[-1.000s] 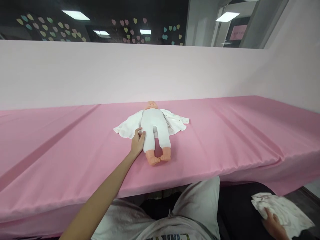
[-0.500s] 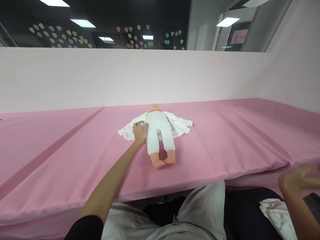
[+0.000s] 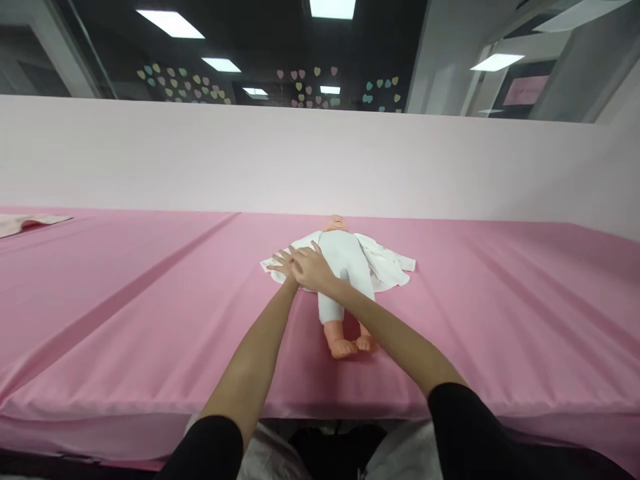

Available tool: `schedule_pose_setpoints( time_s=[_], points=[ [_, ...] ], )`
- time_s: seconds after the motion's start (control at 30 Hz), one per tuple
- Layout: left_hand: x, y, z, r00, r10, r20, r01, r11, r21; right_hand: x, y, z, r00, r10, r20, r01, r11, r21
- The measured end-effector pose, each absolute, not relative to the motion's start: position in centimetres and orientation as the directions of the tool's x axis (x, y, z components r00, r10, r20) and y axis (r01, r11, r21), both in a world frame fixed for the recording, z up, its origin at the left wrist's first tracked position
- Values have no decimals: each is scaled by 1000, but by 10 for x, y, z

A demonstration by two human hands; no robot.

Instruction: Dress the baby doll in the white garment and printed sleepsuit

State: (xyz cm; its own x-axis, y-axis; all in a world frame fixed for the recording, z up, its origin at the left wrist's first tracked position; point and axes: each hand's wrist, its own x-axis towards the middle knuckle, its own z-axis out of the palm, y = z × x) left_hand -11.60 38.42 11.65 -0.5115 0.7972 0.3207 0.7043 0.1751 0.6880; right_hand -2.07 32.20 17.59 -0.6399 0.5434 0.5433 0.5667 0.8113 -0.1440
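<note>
A baby doll (image 3: 345, 250) in a white bodysuit lies on its back on the pink mat, head away from me and bare feet towards me. Beneath it a small white shirt (image 3: 385, 263) is spread out, its sleeves to either side. My left hand (image 3: 283, 262) rests on the shirt's left part with its fingers spread. Crossing over the doll's leg, my right hand (image 3: 313, 268) lies beside and partly over my left hand, thumb apart and fingers reaching forward. Neither hand visibly grips the cloth. My right forearm hides part of one doll leg.
The pink mat (image 3: 150, 320) has several folds and reaches a white wall (image 3: 200, 157) behind. A pale cloth (image 3: 30, 223) lies at the far left. Above the wall is a dark window with heart stickers. My legs are under the mat's front edge.
My right hand has come from the far right, over the doll's legs, to my left hand. My left hand's fingers are now spread on the shirt. The view has turned left.
</note>
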Motion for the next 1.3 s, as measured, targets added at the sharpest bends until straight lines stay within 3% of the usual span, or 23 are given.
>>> schedule_pose_setpoints(
  time_s=[0.13, 0.23, 0.37, 0.57, 0.7, 0.93, 1.3],
  points=[
    [-118, 395, 112, -560, 773, 298, 781, 372, 502, -51, 381, 177, -558, 775, 298, 805, 592, -33],
    [-127, 394, 113, -474, 812, 340, 867, 362, 343, -46, 400, 170, -496, 818, 291, 853, 522, -16],
    [-142, 386, 119, -375, 856, 356, 918, 289, 272, -44, 398, 160, -523, 812, 259, 846, 532, 40],
    [-151, 393, 128, -483, 859, 168, 823, 381, 421, -52, 394, 151, -610, 774, 171, 793, 596, 130],
    [-142, 398, 124, -546, 829, 122, 784, 454, 424, -53, 396, 148, -614, 772, 165, 789, 596, 149],
    [-142, 400, 117, -576, 788, 216, 774, 442, 453, -46, 392, 147, -669, 717, 197, 744, 648, 165],
    [-158, 394, 112, -479, 792, 378, 804, 223, 551, -45, 392, 139, -661, 680, 319, 748, 634, 197]
  ],
)
